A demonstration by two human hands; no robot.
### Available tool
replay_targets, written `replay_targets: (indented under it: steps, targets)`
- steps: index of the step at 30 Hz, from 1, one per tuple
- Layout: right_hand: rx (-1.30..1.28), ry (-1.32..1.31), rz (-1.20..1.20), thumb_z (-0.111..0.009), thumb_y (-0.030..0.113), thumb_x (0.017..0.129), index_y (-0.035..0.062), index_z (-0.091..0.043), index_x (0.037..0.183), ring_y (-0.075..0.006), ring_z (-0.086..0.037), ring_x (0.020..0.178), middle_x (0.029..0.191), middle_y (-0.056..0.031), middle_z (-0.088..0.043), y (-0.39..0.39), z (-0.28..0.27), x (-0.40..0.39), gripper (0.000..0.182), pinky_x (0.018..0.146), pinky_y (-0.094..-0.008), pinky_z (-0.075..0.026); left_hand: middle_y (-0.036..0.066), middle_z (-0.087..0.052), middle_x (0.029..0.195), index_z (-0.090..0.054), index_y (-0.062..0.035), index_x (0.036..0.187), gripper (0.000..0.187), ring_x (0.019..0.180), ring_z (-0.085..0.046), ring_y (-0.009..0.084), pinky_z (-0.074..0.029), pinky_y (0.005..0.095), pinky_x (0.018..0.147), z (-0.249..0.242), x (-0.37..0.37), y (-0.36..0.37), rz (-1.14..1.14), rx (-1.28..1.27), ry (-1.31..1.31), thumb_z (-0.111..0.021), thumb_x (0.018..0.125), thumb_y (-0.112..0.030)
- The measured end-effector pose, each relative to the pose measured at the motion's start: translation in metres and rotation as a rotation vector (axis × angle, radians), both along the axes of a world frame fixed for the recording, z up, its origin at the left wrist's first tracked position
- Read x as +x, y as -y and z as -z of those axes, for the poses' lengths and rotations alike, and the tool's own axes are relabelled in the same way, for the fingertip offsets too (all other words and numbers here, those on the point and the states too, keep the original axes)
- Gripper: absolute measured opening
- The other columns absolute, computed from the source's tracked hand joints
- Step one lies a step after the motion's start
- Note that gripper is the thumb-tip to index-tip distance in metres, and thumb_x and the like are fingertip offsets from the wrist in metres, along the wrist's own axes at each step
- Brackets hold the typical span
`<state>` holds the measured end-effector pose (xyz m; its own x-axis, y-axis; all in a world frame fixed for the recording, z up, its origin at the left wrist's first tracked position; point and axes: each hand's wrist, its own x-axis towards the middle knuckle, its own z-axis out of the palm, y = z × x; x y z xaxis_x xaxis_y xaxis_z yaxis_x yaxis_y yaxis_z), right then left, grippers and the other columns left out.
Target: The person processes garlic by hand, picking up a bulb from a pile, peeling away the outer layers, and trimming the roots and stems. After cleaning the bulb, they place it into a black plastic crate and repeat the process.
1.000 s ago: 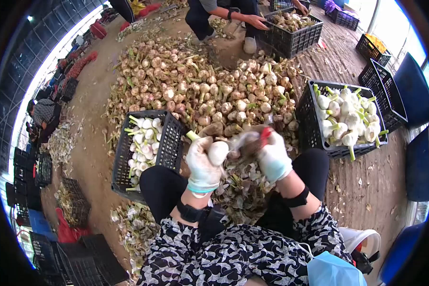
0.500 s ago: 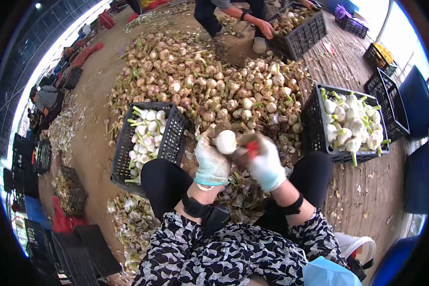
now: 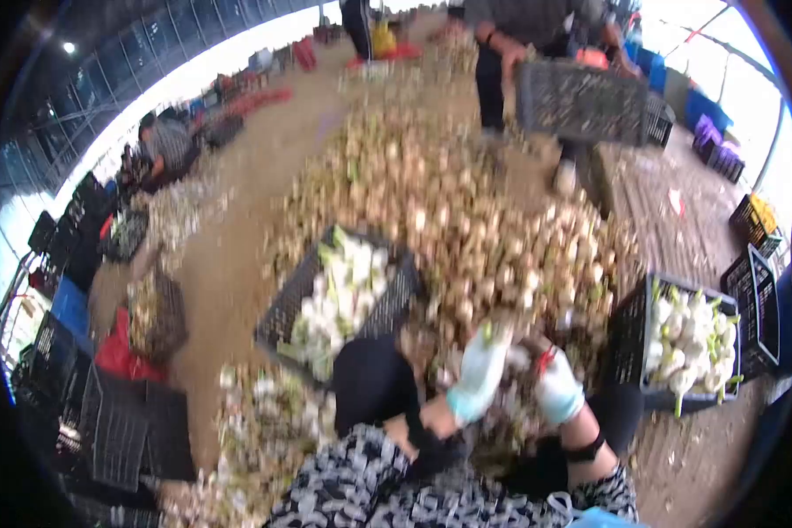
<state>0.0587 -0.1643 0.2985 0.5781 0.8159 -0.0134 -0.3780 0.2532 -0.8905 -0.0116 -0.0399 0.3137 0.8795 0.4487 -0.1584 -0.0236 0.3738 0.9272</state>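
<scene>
My left hand (image 3: 480, 368), in a white glove with a pale blue cuff, is closed in front of my knees. A garlic bulb with a greenish end (image 3: 493, 332) shows blurred at its fingertips. Close on its right, my right hand (image 3: 558, 387), gloved the same way, is closed round a small red object (image 3: 546, 359) whose kind I cannot make out. Just beyond both hands spreads a large heap of untrimmed garlic (image 3: 466, 229). Left of them stands a black crate (image 3: 277, 308) of cleaned white garlic (image 3: 343, 295).
A second black crate (image 3: 629, 330) of white garlic stands at my right. Husks (image 3: 264, 431) lie on the floor at left. Across the heap a co-worker (image 3: 537, 31) holds a dark crate (image 3: 581, 101). Another person (image 3: 167, 145) sits far left.
The view has tilted up and shifted, blurring the picture. The co-worker has stood up and lifted the crate off the floor. My hands have drawn slightly apart.
</scene>
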Motion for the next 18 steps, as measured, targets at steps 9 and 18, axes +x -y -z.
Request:
replay_targets:
  steps: [9,18]
  targets:
    - [0.040,0.163,-0.065,-0.052,0.009,0.085,-0.0021,-0.041,0.129,-0.0170,-0.056,0.106,0.118,-0.0110,-0.056,-0.012,0.041,0.022,0.047,0.087,-0.0304,-0.047,0.010,-0.056,0.101,-0.054,-0.0030,0.113,0.041,0.096,-0.056,0.0205,-0.049,0.0355,0.080,-0.005,-0.027,-0.147,-0.085,-0.193,0.531,-0.066,0.076,-0.015]
    - [-0.920,0.984,-0.104,-0.050,0.007,0.083,0.0058,-0.065,0.093,-0.0177,-0.056,0.069,0.073,-0.0044,-0.063,-0.034,0.114,0.046,0.018,0.065,-0.0310,-0.048,0.022,-0.045,0.124,-0.049,-0.0025,0.123,0.058,0.110,-0.049,0.0340,-0.044,0.0413,0.090,-0.062,-0.010,-0.135,-0.363,1.029,0.063,-0.070,0.074,-0.027]
